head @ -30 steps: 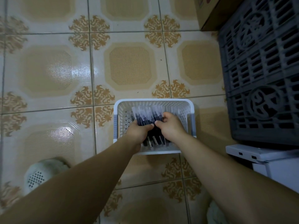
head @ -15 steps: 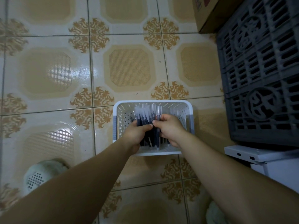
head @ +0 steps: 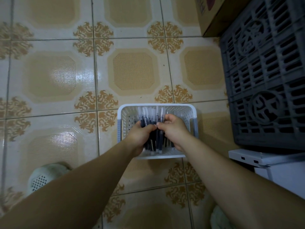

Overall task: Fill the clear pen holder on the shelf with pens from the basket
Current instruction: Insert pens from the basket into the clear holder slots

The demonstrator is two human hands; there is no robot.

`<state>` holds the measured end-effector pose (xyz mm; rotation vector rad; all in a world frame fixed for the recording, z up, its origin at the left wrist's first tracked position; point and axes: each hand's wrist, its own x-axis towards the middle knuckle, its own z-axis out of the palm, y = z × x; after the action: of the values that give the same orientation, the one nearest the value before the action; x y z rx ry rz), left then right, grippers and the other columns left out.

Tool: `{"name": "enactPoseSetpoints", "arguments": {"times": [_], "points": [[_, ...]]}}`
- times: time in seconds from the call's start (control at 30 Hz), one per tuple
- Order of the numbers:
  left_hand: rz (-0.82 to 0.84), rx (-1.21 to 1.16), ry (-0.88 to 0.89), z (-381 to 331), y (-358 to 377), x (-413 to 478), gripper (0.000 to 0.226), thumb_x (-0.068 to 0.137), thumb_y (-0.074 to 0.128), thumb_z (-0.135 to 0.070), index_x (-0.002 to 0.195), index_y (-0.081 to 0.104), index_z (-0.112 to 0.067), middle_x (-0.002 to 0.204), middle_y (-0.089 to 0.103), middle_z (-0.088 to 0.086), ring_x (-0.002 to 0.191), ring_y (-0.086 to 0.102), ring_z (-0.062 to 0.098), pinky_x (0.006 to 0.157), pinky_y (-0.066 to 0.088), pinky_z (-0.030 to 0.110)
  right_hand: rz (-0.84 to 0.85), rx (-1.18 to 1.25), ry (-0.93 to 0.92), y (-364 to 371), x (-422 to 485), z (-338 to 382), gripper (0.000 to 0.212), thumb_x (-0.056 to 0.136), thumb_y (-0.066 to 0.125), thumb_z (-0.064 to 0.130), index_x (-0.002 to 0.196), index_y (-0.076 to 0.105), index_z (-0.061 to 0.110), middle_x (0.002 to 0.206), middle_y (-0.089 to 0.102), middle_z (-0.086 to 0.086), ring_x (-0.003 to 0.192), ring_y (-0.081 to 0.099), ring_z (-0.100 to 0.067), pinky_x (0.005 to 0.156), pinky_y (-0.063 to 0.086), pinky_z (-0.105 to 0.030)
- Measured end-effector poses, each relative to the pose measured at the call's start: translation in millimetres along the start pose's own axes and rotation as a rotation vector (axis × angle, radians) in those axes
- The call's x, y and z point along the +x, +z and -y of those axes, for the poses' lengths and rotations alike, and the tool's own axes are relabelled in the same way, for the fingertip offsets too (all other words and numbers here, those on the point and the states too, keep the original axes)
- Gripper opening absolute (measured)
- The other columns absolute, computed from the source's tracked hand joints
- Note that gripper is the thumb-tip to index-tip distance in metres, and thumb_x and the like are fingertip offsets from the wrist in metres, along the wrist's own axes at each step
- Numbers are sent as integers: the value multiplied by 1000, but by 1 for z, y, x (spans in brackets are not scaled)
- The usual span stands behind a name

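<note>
A white perforated basket [head: 127,119] sits on the tiled floor in the middle of the head view. Inside it lies a bundle of several pens [head: 151,117] with clear caps and dark barrels. My left hand [head: 140,136] grips the bundle from the left and my right hand [head: 173,131] grips it from the right, fingers curled round the pens, thumbs nearly touching above them. The pens' lower ends stick out below my hands. The clear pen holder and the shelf are out of view.
A dark grey slotted plastic crate [head: 267,71] fills the right side, with a cardboard box [head: 209,15] behind it. A white box or appliance edge [head: 257,160] lies at the lower right. A white slipper [head: 42,177] shows at the lower left.
Both hands have drawn the pens together into a tighter bundle and lifted it slightly within the basket. The camera has shifted a little.
</note>
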<state>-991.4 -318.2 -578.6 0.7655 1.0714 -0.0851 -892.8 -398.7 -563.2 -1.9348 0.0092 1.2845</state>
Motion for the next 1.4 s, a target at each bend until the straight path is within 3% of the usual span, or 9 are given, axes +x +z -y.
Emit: {"name": "enactPoseSetpoints", "arguments": {"times": [0.23, 0.4, 0.57, 0.73, 0.9, 1.03, 1.17, 1.3, 1.4], "points": [[84, 47, 37, -31, 10, -36, 39, 86, 48, 14, 119, 59, -5, 99, 69, 17, 84, 69, 27, 63, 57, 32, -24, 48, -62, -7, -32, 27, 18, 92, 58, 6, 106, 64, 15, 99, 70, -5, 93, 67, -20, 81, 54, -33], [135, 147, 114, -72, 35, -90, 30, 86, 52, 9, 106, 62, -10, 90, 70, 15, 73, 70, 24, 57, 57, 33, -112, 55, -153, -27, -92, 65, 19, 91, 60, 10, 109, 64, 14, 96, 70, -4, 84, 66, -20, 67, 52, -30], [250, 236, 266, -107, 68, -174, 25, 88, 50, 8, 95, 65, -11, 79, 69, 11, 73, 65, 26, 75, 57, 45, -189, 43, -273, -51, -185, 105, 23, 92, 59, 12, 115, 61, 9, 104, 66, -8, 78, 62, -15, 47, 44, -15], [309, 358, 407, -135, 102, -279, 23, 91, 54, 1, 112, 61, -3, 79, 65, 10, 63, 64, 18, 57, 53, 30, -283, -3, -468, -78, -303, 140, 10, 92, 61, 15, 99, 59, 21, 89, 64, 5, 84, 60, -15, 69, 44, -25], [377, 421, 637, -154, 141, -400, 30, 87, 54, 8, 114, 60, -2, 84, 67, 11, 63, 64, 17, 57, 52, 27, -397, -7, -669, -103, -424, 158, 14, 91, 59, 9, 94, 68, 20, 98, 71, -12, 91, 67, -28, 82, 55, -39], [450, 464, 794, -158, 178, -480, 35, 81, 60, 3, 113, 63, -8, 97, 71, 18, 86, 69, 31, 80, 57, 44, -495, 23, -801, -128, -516, 163, 16, 92, 58, 6, 98, 68, 17, 94, 71, -6, 85, 66, -20, 74, 54, -28], [496, 484, 895, -150, 212, -548, 30, 85, 61, 2, 111, 64, -11, 92, 73, 10, 82, 71, 22, 71, 58, 35, -664, -52, -887, -151, -590, 157, 14, 92, 59, 14, 98, 65, 25, 99, 70, -1, 96, 64, -21, 88, 51, -39], [546, 556, 986, -137, 240, -594, 29, 83, 64, 1, 108, 67, -13, 99, 73, 12, 91, 70, 30, 86, 56, 48, -793, -73, -921, -170, -642, 143, 17, 94, 57, 18, 110, 60, 23, 88, 63, 3, 81, 59, -16, 67, 47, -31], [623, 591, 1024, -124, 265, -616, 22, 85, 62, 3, 100, 65, -13, 93, 71, 12, 80, 69, 25, 74, 58, 38, -876, -33, -920, -184, -673, 128, 21, 95, 56, 19, 116, 55, 23, 98, 63, 0, 91, 60, -21, 84, 51, -43]]}}
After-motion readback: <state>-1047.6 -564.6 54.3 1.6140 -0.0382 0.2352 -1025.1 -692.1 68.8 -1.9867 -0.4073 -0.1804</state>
